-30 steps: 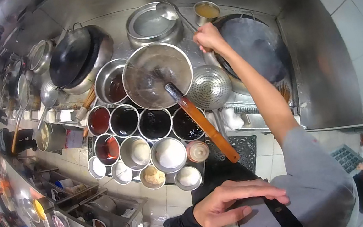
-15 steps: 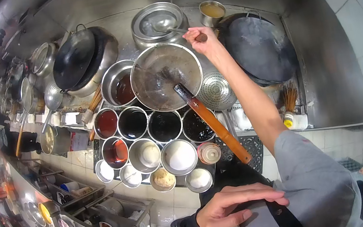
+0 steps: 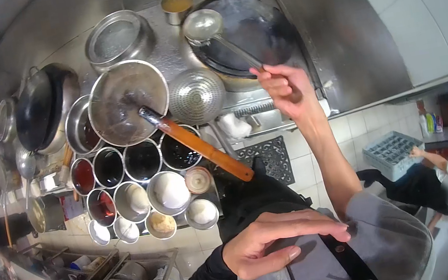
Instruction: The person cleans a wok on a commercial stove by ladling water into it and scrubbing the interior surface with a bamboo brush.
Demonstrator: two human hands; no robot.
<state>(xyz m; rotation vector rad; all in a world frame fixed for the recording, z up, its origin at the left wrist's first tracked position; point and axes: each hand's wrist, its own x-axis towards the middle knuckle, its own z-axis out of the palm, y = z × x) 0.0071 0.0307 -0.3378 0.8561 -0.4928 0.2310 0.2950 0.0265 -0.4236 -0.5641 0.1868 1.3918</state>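
Note:
My right hand (image 3: pixel 288 88) is closed round the handle of a metal ladle (image 3: pixel 203 26), whose bowl hangs over the left edge of a dark wok (image 3: pixel 253 33). Faint steam veils the wok's inside. Nothing is in my left hand (image 3: pixel 281 242), held in front of my chest with fingers stretched out and thumb apart. Left of the wok lies a perforated strainer (image 3: pixel 196 96). A fine-mesh sieve with a wooden handle (image 3: pixel 128 101) rests above pots of dark and red liquids. A metal cup of yellowish liquid (image 3: pixel 177 5) stands behind the ladle.
A round metal pot (image 3: pixel 118 38) stands at the back, left of the cup. Containers of white and pale contents, such as a bowl of white powder (image 3: pixel 170 190), line the near side. Another wok (image 3: pixel 36 110) is at left. At right, a person holds a grey crate (image 3: pixel 392 154).
The ladle has moved from the round metal pot to the wok's left edge, with my right hand still round it. The view has turned to the right. My left hand keeps its pose.

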